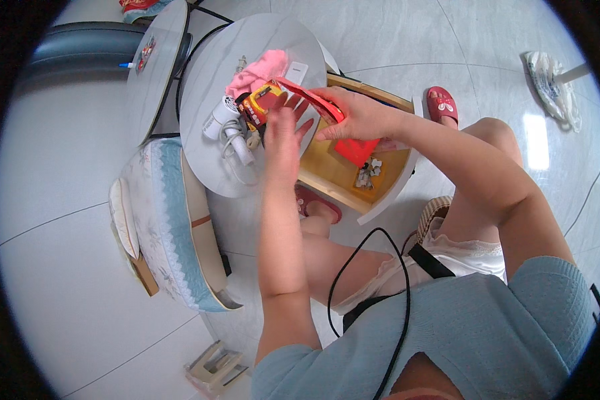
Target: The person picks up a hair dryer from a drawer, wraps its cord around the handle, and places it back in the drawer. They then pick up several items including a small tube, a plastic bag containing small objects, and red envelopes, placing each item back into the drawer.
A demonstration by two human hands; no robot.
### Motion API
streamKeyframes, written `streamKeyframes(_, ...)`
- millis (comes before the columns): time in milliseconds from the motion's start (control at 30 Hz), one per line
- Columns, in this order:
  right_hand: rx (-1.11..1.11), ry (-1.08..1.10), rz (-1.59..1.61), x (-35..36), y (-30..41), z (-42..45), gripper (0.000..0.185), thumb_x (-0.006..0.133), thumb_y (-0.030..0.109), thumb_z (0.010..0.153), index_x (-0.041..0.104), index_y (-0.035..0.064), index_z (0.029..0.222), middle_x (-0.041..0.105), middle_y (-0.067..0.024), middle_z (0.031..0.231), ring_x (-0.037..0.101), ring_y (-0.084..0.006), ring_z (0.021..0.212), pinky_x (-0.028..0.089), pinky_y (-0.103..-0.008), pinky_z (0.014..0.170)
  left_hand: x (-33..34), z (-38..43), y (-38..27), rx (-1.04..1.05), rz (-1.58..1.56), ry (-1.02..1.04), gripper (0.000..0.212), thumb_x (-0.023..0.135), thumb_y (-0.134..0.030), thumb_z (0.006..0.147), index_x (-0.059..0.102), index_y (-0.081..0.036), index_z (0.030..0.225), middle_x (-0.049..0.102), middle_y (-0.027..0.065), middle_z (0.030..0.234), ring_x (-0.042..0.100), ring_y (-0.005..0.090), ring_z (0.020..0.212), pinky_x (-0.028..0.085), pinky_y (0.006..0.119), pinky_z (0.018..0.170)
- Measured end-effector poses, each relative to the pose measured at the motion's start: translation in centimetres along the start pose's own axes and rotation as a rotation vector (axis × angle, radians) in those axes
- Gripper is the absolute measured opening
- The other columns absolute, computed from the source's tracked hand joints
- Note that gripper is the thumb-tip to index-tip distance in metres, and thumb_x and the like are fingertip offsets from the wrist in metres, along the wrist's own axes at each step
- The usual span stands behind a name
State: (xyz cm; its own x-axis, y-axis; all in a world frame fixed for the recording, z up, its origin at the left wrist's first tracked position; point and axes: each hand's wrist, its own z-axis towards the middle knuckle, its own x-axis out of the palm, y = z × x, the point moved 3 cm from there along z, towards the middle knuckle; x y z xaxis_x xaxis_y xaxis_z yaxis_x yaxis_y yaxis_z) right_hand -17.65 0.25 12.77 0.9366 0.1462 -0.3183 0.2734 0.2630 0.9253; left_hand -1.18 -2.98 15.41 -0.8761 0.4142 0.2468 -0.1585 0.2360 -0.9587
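Note:
In my right hand (352, 112) is a flat red packet (312, 97), gripped at one end above the open wooden drawer (330, 172). My left hand (285, 125), blurred, has its fingers spread beside a red and yellow box (260, 102) on the round marble-look table (205, 65); whether it touches the box I cannot tell. A pink cloth (262, 70), a white hair dryer (222, 120) with its cord wound round the handle, and a white flat box (296, 73) lie nearby. Inside the drawer are a red packet (356, 150) and small white pieces (369, 173).
A second round table (160, 55) holds small items at the upper left. A quilted sofa seat (170, 225) stands left of the drawer. Slippered feet (442, 107) flank the drawer. A black cable (407, 300) loops over my lap, and a plastic bag (550, 87) is on the floor.

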Motion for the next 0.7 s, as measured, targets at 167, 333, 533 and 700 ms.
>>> streamKeyframes(167, 0.148, 0.142, 0.412, 0.5, 1.3, -0.8, 0.075, 0.075, 0.038, 0.078, 0.04, 0.0043, 0.136, 0.058, -0.0094, 0.111, 0.058, -0.0177, 0.094, 0.049, -0.0307, 0.079, 1.1, 0.2, 1.5, 0.028, 0.251, -0.029, 0.069, 0.069, -0.02, 0.086, 0.03, -0.003, 0.141, 0.05, 0.0113, 0.13, 0.051, 0.0207, 0.117, 0.043, 0.035, 0.098)
streamKeyframes(333, 0.261, 0.224, 0.557, 0.1, 2.0, -1.2, 0.055, 0.07, 0.036, 0.083, 0.051, 0.0026, 0.122, 0.062, -0.0076, 0.097, 0.061, -0.0145, 0.078, 0.05, -0.0279, 0.067, 0.9, 0.7, 1.5, 0.009, 0.264, -0.126, 0.073, 0.069, -0.022, 0.086, 0.028, -0.001, 0.142, 0.051, 0.0132, 0.128, 0.052, 0.02, 0.115, 0.043, 0.033, 0.097)
streamKeyframes(533, 0.507, 0.07, 0.801, -0.8, 1.2, -0.5, 0.03, 0.058, 0.021, 0.083, 0.058, 0.0028, 0.107, 0.064, -0.0081, 0.087, 0.062, -0.0166, 0.073, 0.051, -0.0296, 0.066, 0.7, 0.4, 2.1, 0.068, 0.181, -0.259, 0.057, 0.059, -0.02, 0.094, 0.032, 0.002, 0.139, 0.054, 0.0127, 0.123, 0.053, 0.0183, 0.112, 0.044, 0.032, 0.095)
streamKeyframes(700, 0.579, -0.281, 0.861, -3.4, -1.0, 0.8, 0.032, 0.057, 0.02, 0.082, 0.056, -0.0002, 0.107, 0.065, -0.0121, 0.093, 0.064, -0.0208, 0.078, 0.053, -0.0345, 0.071, -0.6, 1.5, 5.4, 0.024, 0.275, -0.159, 0.041, 0.05, -0.022, 0.098, 0.045, 0.002, 0.131, 0.06, 0.0089, 0.111, 0.058, 0.0166, 0.101, 0.047, 0.031, 0.089)
